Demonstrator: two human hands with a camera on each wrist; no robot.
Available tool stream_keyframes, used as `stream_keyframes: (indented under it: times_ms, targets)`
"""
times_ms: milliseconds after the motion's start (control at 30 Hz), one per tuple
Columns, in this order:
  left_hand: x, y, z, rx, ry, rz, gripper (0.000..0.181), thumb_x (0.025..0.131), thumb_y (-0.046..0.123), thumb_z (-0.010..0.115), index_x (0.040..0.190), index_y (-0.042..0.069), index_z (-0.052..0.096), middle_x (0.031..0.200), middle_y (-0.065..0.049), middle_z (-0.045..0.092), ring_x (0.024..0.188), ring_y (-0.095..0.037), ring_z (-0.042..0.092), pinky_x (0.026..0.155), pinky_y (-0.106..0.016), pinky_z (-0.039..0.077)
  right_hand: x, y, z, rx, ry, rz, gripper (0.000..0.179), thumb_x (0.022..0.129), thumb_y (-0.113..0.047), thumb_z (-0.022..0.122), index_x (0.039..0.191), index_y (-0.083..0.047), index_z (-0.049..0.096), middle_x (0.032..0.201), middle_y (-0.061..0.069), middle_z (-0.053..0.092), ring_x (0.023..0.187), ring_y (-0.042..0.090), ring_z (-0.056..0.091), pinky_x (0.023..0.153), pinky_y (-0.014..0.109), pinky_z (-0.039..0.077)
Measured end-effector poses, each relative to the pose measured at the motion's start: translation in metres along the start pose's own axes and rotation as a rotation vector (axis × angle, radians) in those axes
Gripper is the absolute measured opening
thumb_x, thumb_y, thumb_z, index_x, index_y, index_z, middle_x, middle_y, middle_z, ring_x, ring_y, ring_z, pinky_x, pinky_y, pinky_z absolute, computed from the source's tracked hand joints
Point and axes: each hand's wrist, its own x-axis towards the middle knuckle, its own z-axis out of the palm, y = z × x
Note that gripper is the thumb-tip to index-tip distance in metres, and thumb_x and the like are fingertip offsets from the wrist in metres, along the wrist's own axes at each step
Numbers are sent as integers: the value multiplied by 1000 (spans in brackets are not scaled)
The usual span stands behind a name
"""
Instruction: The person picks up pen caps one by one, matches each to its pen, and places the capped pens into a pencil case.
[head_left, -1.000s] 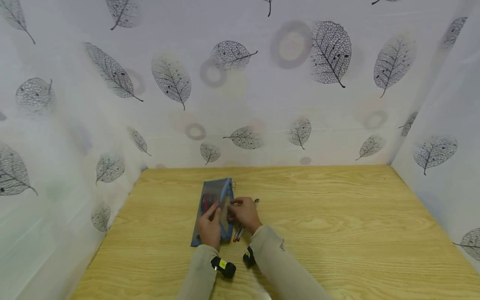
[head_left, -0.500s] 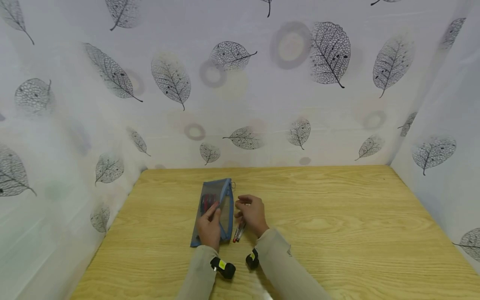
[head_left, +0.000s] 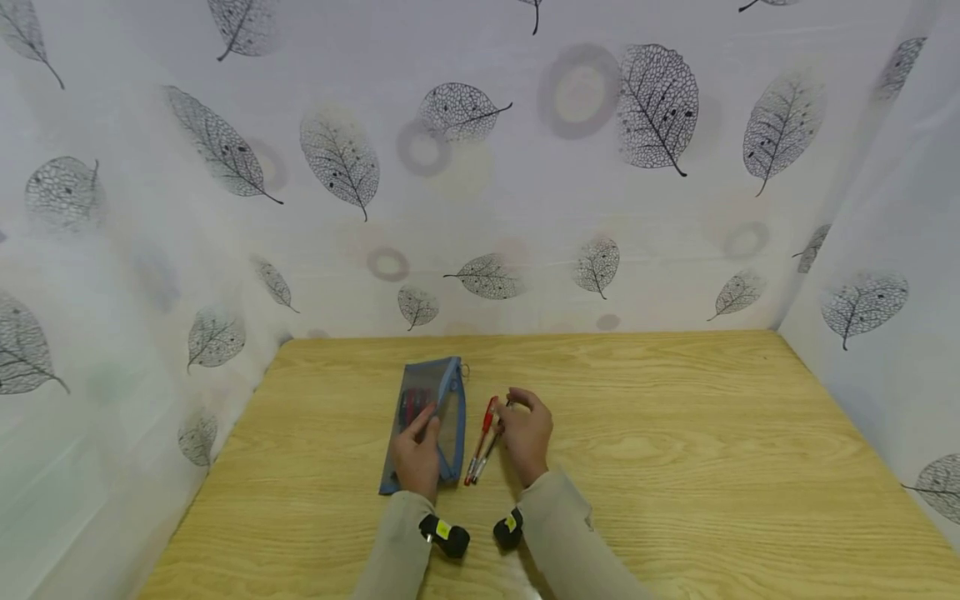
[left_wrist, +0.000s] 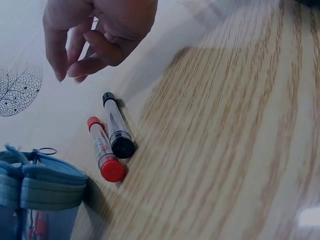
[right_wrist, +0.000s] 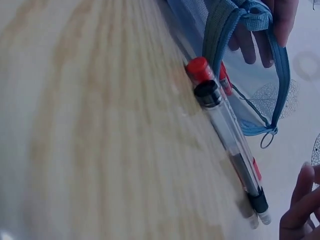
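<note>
A blue-edged mesh zip pouch [head_left: 460,429] lies on the table with its mouth gaping toward the right. My left hand [head_left: 417,458] pinches the upper edge of that mouth; in the right wrist view some fingers [right_wrist: 245,45] show beyond the zip band. Beside the pouch, a red-capped pen [head_left: 488,414] and a black-capped pen [left_wrist: 117,125] lie side by side on the wood. My right hand [head_left: 527,429] hovers just over the far ends of the pens, fingers bent loosely and nothing between them. Red and dark items [head_left: 413,405] show through the mesh.
The wood-grain table [head_left: 675,433] runs back to a white leaf-print sheet [head_left: 525,192], which also rises at both sides. A small metal ring [right_wrist: 267,140] hangs from the zip end. Black cameras are strapped to both wrists, low over the table.
My right hand has drawn back from the pouch mouth to the right, uncovering the two pens. My left hand keeps its pinch on the pouch edge, and the pouch stays put.
</note>
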Motion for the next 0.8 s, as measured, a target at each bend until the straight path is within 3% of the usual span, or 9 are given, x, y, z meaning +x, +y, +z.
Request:
stream_keyframes:
  times_ms: [233, 367, 533, 667, 800]
  targets:
    - [1, 0, 1, -1, 6, 11, 27, 96, 11, 60, 121, 12, 69, 127, -7, 63, 96, -22, 61, 63, -21, 43, -2, 3, -6, -56, 80, 30, 39, 83, 0, 69, 120, 3, 61, 113, 19, 61, 69, 13, 58, 57, 22, 48]
    - [1, -1, 1, -9, 2, 11, 27, 96, 11, 60, 121, 13, 69, 127, -5, 63, 114, -23, 58, 78, -25, 48, -3, 7, -8, -86, 104, 40, 41, 83, 0, 70, 122, 2, 59, 112, 19, 61, 82, 19, 61, 63, 24, 48]
    - [1, 0, 1, -15, 2, 6, 27, 96, 11, 60, 121, 13, 68, 127, -4, 63, 119, -23, 56, 86, -33, 49, -4, 8, -10, -138, 112, 64, 47, 81, -1, 74, 124, 1, 56, 110, 18, 61, 90, 25, 60, 65, 26, 46]
    - [1, 0, 2, -18, 3, 2, 26, 95, 10, 61, 120, 12, 69, 126, -4, 63, 120, -23, 56, 84, -28, 49, -5, 9, -10, -165, 91, 78, 52, 79, -1, 75, 127, -1, 54, 110, 17, 60, 74, 19, 56, 55, 25, 45]
    - [0, 1, 2, -24, 2, 3, 26, 95, 9, 60, 120, 11, 69, 127, -6, 63, 114, -23, 59, 72, -21, 46, -5, 9, -8, -148, 60, 94, 58, 77, 2, 76, 128, -1, 51, 110, 17, 57, 50, 12, 49, 37, 24, 41]
